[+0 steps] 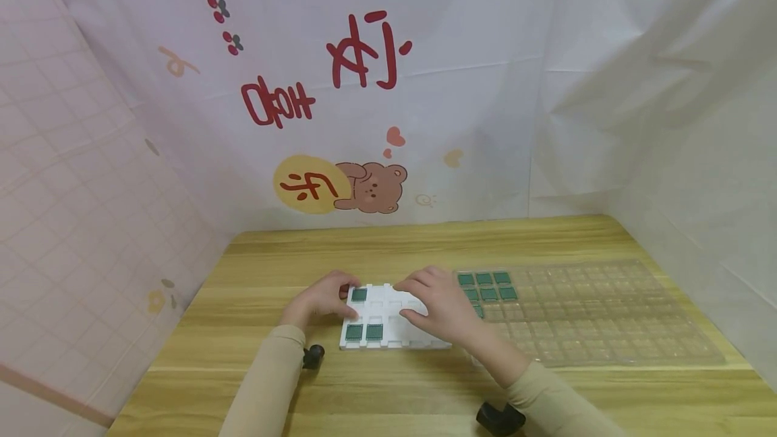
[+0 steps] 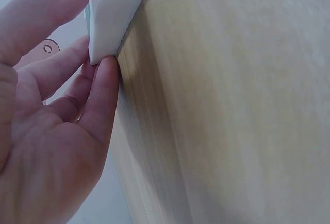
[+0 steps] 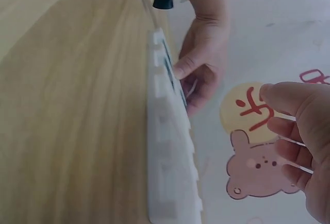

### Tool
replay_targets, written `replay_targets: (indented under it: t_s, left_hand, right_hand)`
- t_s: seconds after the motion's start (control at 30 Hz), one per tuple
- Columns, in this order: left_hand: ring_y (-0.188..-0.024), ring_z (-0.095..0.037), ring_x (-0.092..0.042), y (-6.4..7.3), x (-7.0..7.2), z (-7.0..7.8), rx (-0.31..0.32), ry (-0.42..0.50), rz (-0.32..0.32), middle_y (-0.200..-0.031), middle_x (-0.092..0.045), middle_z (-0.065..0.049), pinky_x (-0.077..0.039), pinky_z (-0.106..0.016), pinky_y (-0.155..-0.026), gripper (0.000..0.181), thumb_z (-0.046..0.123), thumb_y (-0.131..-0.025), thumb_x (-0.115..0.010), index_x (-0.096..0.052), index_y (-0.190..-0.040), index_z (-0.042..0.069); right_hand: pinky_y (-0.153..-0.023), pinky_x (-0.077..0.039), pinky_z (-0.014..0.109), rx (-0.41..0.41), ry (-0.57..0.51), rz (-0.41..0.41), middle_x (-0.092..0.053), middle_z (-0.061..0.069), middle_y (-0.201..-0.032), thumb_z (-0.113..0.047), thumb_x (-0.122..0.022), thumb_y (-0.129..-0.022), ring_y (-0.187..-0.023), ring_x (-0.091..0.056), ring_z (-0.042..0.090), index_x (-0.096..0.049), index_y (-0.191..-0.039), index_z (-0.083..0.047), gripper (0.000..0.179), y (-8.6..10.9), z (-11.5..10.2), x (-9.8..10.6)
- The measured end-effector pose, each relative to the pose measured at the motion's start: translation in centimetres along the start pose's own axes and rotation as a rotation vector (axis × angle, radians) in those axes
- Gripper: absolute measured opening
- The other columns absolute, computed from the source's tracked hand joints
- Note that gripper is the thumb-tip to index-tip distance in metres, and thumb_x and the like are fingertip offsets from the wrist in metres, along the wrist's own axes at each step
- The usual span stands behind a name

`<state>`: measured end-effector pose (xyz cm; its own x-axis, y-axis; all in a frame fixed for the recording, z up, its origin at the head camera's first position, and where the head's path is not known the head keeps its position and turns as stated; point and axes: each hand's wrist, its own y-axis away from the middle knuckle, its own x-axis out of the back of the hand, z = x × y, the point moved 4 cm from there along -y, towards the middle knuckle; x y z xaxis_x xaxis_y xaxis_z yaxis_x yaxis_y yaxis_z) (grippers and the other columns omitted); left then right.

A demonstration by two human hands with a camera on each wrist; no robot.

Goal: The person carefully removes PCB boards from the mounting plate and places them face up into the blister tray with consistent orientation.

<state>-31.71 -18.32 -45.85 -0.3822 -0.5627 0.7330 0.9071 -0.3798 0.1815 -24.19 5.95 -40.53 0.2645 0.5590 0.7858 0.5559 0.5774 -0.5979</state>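
A white tray (image 1: 394,319) with square pockets lies on the wooden table, and three green chip-like squares sit in it: one at the far left (image 1: 359,295) and a pair (image 1: 374,332) at the near left. My left hand (image 1: 324,295) holds the tray's left end, thumb on the top side and fingers against the edge; the left wrist view shows the fingertips right at the tray's corner (image 2: 105,44). Over the tray's right half, my right hand (image 1: 440,303) hovers with thumb and fingers apart. Nothing shows between those fingers in the right wrist view. The right hand hides part of the tray.
To the right lies a large clear plastic tray (image 1: 595,312) with rows of compartments. Several green squares (image 1: 483,278) occupy its left columns, partly behind the right hand. Black wrist-worn devices (image 1: 500,418) hang by both forearms. White printed sheets (image 1: 473,100) enclose the table.
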Motion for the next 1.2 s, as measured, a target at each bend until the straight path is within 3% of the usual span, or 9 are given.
replay_targets:
  t_s: [0.47,0.9,1.2]
  left_hand:
    - [-0.107,-0.021,-0.054,-0.2,0.0,-0.1,-0.012,-0.001,-0.004,-0.119,-0.057,-0.006,-0.045,-0.043,-0.099,0.060,0.011,-0.067,-0.092,-0.065,-0.121,0.006]
    - [-0.109,-0.022,-0.055,0.1,0.0,0.2,-0.024,0.008,-0.006,-0.121,-0.058,-0.006,-0.045,-0.043,-0.099,0.060,0.010,-0.068,-0.091,-0.064,-0.122,0.004]
    - [-0.110,-0.024,-0.055,0.2,0.0,0.2,-0.032,0.022,-0.009,-0.122,-0.057,-0.009,-0.045,-0.044,-0.099,0.060,0.009,-0.068,-0.091,-0.064,-0.122,0.003]
  right_hand:
    - [-0.097,-0.043,0.039,0.071,0.057,-0.109,-0.067,-0.005,-0.104,-0.032,-0.082,-0.079,-0.101,-0.057,0.019,-0.071,-0.111,-0.019,0.037,-0.3,-1.5,-3.3]
    - [-0.092,-0.046,0.037,0.002,0.079,-0.223,-0.066,-0.005,-0.105,-0.038,-0.081,-0.078,-0.102,-0.057,0.017,-0.070,-0.112,-0.021,0.039,-0.7,-2.6,-5.7]
    - [-0.079,-0.048,0.031,-0.005,0.134,-0.259,-0.065,-0.006,-0.100,-0.042,-0.083,-0.076,-0.093,-0.056,0.015,-0.072,-0.105,-0.021,0.038,-0.9,-3.2,-6.4]
